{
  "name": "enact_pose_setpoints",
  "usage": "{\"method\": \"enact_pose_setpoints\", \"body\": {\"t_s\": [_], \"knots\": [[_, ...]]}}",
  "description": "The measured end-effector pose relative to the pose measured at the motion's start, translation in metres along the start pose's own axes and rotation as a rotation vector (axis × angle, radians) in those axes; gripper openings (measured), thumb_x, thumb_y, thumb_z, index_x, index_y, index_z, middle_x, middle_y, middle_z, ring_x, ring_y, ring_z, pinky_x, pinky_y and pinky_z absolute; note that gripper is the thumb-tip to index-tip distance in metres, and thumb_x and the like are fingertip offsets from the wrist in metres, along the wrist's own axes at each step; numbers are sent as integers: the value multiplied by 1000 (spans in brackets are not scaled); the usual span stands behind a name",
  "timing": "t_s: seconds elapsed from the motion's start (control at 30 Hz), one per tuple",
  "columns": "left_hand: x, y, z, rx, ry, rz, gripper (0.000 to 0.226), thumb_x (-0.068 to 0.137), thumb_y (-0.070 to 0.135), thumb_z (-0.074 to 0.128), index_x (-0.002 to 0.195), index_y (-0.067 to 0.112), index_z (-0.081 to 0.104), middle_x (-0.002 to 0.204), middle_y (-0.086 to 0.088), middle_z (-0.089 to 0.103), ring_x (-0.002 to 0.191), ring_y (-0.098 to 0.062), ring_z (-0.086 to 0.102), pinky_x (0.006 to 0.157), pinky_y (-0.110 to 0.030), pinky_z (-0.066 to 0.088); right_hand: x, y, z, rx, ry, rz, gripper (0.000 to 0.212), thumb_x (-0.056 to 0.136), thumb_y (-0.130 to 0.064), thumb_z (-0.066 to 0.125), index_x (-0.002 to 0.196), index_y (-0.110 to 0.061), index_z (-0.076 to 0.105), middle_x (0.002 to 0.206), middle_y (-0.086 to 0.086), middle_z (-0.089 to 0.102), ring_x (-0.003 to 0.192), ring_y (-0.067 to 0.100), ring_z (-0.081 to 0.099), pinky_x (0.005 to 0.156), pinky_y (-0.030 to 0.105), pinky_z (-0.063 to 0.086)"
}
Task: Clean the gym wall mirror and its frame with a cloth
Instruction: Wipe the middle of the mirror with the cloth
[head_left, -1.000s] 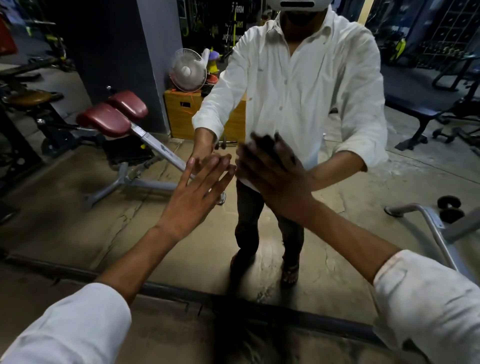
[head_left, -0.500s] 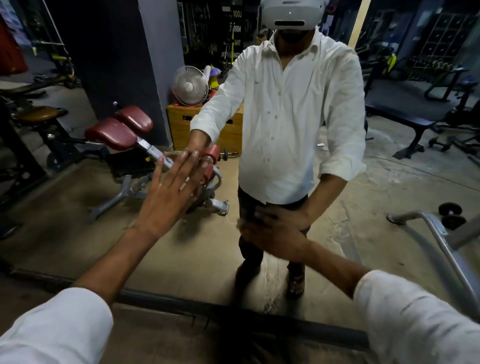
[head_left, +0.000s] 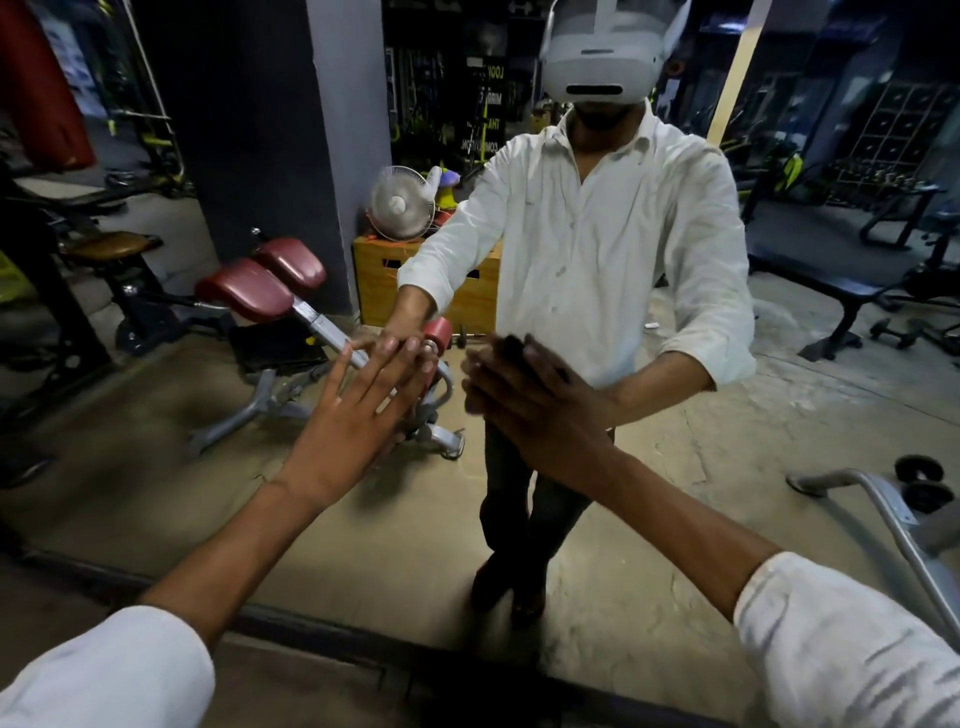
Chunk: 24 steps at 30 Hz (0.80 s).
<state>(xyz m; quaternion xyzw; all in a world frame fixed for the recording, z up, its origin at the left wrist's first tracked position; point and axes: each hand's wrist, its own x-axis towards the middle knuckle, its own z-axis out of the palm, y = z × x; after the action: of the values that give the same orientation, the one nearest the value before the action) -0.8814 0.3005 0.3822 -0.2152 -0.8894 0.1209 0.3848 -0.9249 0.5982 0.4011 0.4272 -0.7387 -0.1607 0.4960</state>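
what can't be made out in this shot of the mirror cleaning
Cloth: head view, only a dark edge shows past the blurred right hand, which covers the rest; pinched or just pressed, unclear.
Mirror frame: head view, only the bottom strip shows; top and sides cut off by the picture edges.
Poster in the reflection: head view, lettering too small and reversed to read.

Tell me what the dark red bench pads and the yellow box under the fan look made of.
Dark red bench pads: likely vinyl or leatherette over foam, smooth with sheen and rounded edges. Yellow box: probably plywood, matte, with flat panels and a cut-out handle slot.
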Motion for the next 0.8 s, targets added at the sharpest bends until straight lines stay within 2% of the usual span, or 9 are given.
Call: {"method": "enact_pose_setpoints", "body": {"t_s": [0.07, 0.17, 0.27, 0.37, 0.47, 0.53, 0.6, 0.7, 0.8], "knots": [[0, 1, -2, 11, -10, 1, 110, 85, 34, 81, 171, 11, 16, 179, -14, -3, 165, -36, 8, 129, -65, 18, 23, 21, -8, 71, 36, 184, 48, 115, -19, 37, 163, -19, 35, 170, 6, 31, 163, 27, 8, 131, 49, 8], [1, -2, 0, 30, -15, 33, 109, 86, 33, 82, 171, 12, 17, 179, -16, 0, 164, -37, 12, 129, -65, 19, 46, 25, -7, 90, 139, 314, 43, 115, -17, 39, 157, -16, 47, 162, 6, 46, 161, 26, 16, 130, 48, 13], [-5, -14, 1, 35, 10, 9, 108, 84, 25, 85, 170, 14, 20, 178, -16, 4, 163, -39, 15, 127, -67, 20, 29, -3, 3, 49, 104, 111, 50, 111, -10, 47, 160, -14, 40, 165, 7, 41, 157, 30, 28, 130, 50, 19], [-13, -35, -2, 56, -19, 0, 119, 77, 18, 91, 171, 16, 17, 179, -15, 4, 164, -38, 12, 125, -70, 23, 11, -18, 6, -24, 24, -84, 50, 110, -9, 48, 159, -13, 42, 166, 9, 40, 157, 32, 30, 131, 51, 16], [-15, -51, -5, 62, -49, 6, 128, 72, 10, 93, 171, 17, 13, 179, -12, 3, 164, -37, 10, 123, -71, 25, 29, 2, 5, -15, 122, 77, 48, 113, -10, 44, 160, -13, 41, 168, 7, 36, 156, 31, 31, 130, 49, 14], [-13, -52, -3, 55, -48, 24, 122, 75, 8, 90, 171, 16, 14, 179, -13, 4, 164, -37, 11, 123, -73, 25, 52, 16, 6, 29, 154, 222, 48, 113, -10, 44, 161, -14, 41, 171, 6, 29, 157, 30, 29, 132, 48, 8], [-14, -55, 5, 35, -5, 27, 113, 82, 14, 85, 171, 15, 15, 179, -13, 4, 164, -37, 11, 123, -74, 23, 67, 19, 9, 72, 163, 273, 48, 112, -10, 46, 160, -14, 41, 169, 5, 31, 159, 25, 20, 132, 46, 3], [-13, -58, 15, 66, 22, 65, 92, 101, 30, 65, 172, 18, 9, 179, -10, -3, 165, -34, 6, 126, -72, 15, 72, -5, 14, 24, 207, 219, 48, 110, -11, 50, 157, -13, 47, 165, 9, 43, 157, 27, 28, 130, 50, 13], [-19, -69, 18, 110, 49, 130, 77, 108, 35, 52, 172, 18, 13, 180, -10, -2, 165, -33, 6, 127, -70, 13, 42, -64, 39, -24, 114, 78, 49, 109, -10, 51, 158, -14, 45, 166, 8, 40, 155, 27, 33, 130, 50, 14]]}}
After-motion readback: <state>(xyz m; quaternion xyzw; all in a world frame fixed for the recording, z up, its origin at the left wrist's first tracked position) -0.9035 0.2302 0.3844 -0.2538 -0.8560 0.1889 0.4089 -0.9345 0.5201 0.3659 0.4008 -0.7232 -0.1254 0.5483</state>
